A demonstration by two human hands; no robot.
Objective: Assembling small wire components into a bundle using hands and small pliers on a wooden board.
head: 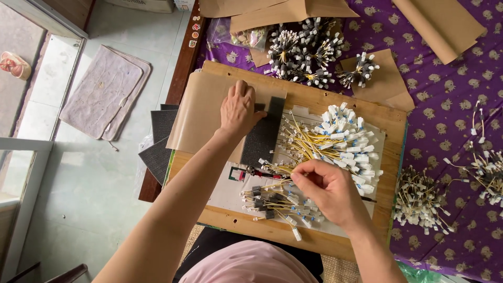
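Head view, only one we have. We see our left hand [238, 110] lying flat, palm down, fingers spread a bit, pressing on the dark foam strip [263, 133] where it meets the brown paper sheet [201, 110]; it pins rather than grips. Our right hand [327, 186] is curled, thumb & fingertips pinched together on a few yellow wires [283, 169] at the neck of the big bundle w/ white connectors [346, 139]. A smaller bunch w/ dark & blue-marked ends [272, 202] lies just below that hand. All of it sits on the wooden board [387, 118], which rests on the purple patterned cloth [445, 89].

Around the board: tied bundles at the top [304, 50], another pile to the right [419, 202], loose wires at the far right [484, 162], spare dark foam pieces [160, 139] off the board's left edge, folded brown paper [440, 23] up top.

To do this well, in our judgement: keep the left palm flat so the strip doesn't skid, pick wires near the connector end, pull along their length so the rest don't tangle, and keep the dark-ended bunch apart from the white one.
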